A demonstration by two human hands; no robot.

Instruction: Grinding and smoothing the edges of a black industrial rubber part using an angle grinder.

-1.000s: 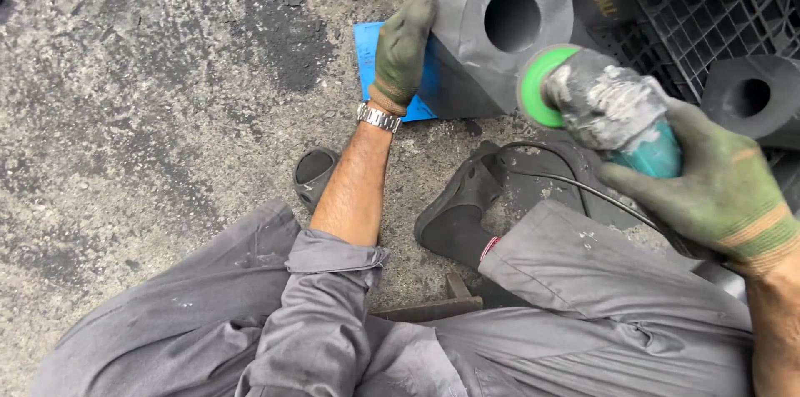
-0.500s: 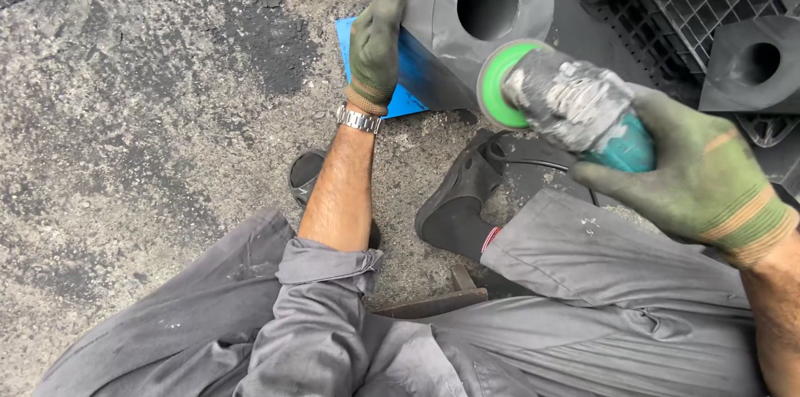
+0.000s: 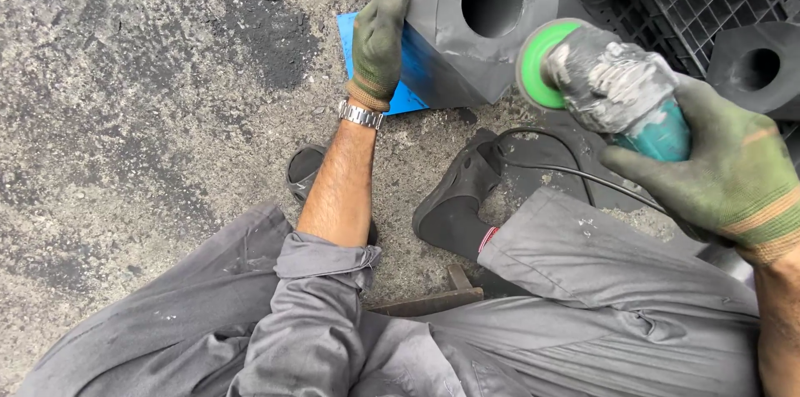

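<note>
Dusty green-disc grinder (image 3: 608, 89) — beside holed grey block (image 3: 475, 22)

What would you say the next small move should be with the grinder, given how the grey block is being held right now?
Probably bring the grinder down and left until its green disc meets the grey block. The right hand holds the tool with the disc just clear of the block's right side, while the left hand is pressed flat on the block's left face, steadying it over the blue sheet.

A grinder (image 3: 612, 89) hangs right of a block (image 3: 483, 30) standing on a sheet (image 3: 350, 34).
</note>
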